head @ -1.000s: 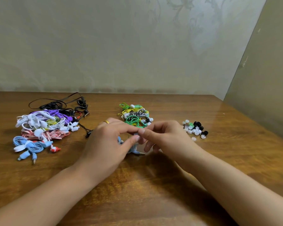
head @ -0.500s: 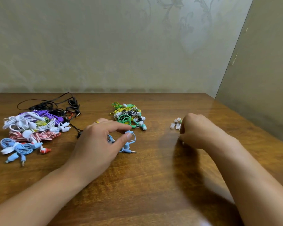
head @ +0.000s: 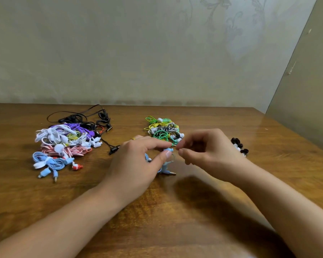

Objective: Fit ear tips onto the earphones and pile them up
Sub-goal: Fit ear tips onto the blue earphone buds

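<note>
so, left hand pinching a light blue earphone between thumb and forefinger, just above the wooden table, with its cable and jack dangling under the palm. right hand right beside it, fingers curled, thumb and fingertip pressed together near the earbud; can't tell if an ear tip is in there, too small to see. big mixed pile of earphones off to the left: white, purple, red-striped, blue, black. smaller green and yellow pile just behind the hands. loose ear tips, black and white, mostly hidden behind the right wrist. gold ring on the left hand.
</note>
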